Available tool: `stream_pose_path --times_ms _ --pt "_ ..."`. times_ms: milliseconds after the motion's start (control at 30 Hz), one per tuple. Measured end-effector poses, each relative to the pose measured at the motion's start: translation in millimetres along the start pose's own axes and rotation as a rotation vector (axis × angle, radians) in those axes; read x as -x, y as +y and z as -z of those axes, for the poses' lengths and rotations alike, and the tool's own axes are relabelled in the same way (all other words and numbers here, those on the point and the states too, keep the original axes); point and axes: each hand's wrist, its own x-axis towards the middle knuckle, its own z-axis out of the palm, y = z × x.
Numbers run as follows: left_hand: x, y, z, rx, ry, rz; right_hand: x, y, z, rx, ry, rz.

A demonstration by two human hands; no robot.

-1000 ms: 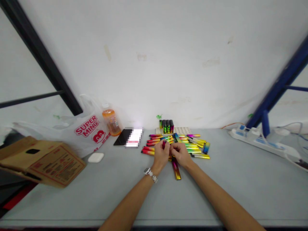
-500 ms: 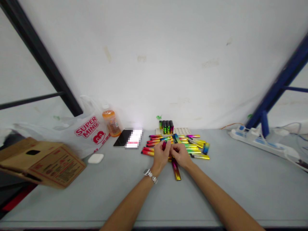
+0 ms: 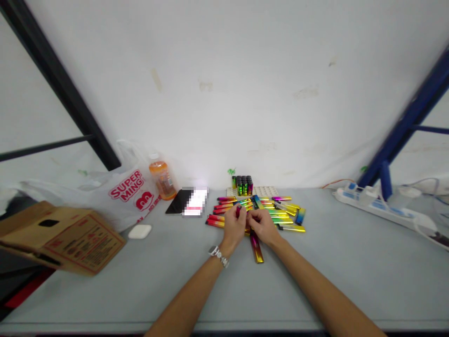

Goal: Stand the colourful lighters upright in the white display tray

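Observation:
My left hand (image 3: 234, 225) is closed around a dark magenta tube (image 3: 238, 211), whose end shows above the fingers. My right hand (image 3: 262, 226) is right beside it, fingers curled in a pinch; whatever sits between its fingertips is hidden. Just below both hands, a shiny purple-and-gold flat tube (image 3: 257, 248) lies on the table. Around and behind the hands are several metallic tubes, among them red-and-yellow tubes (image 3: 215, 220), a yellow tube (image 3: 293, 228) and a blue-and-yellow piece (image 3: 300, 216).
Behind the pile, short dark-topped tubes (image 3: 244, 185) stand upright on a pale perforated tray (image 3: 266, 191). Leftward are a phone (image 3: 178, 201), orange bottle (image 3: 163, 180), white case (image 3: 139, 231), plastic bag (image 3: 115, 210) and cardboard box (image 3: 80, 243). A power strip (image 3: 386, 211) lies right.
Both hands stay in nearly the same place, with only a slight shift of the fingers. The magenta tube's end has moved a little leftward. The tubes on the table look unmoved.

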Motion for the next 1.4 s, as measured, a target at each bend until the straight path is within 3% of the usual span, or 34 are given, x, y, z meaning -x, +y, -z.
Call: stream_pose_path --times_ms 767,967,1167,1400 --pt "0.0 -4.5 -0.8 0.058 0.015 0.001 0.3 2.5 0.1 -0.004 -0.002 -0.002" --pt "1.4 5.9 1.6 0.099 -0.004 0.011 0.2 2.6 -0.1 -0.001 -0.012 -0.006" --pt "-4.4 9.7 9.4 0.167 -0.008 -0.045 0.4 4.6 -0.2 0.013 -0.013 -0.03" --pt "-25.1 1.9 29.5 0.05 -0.105 -0.149 0.1 -1.5 0.2 0.035 -0.027 -0.05"
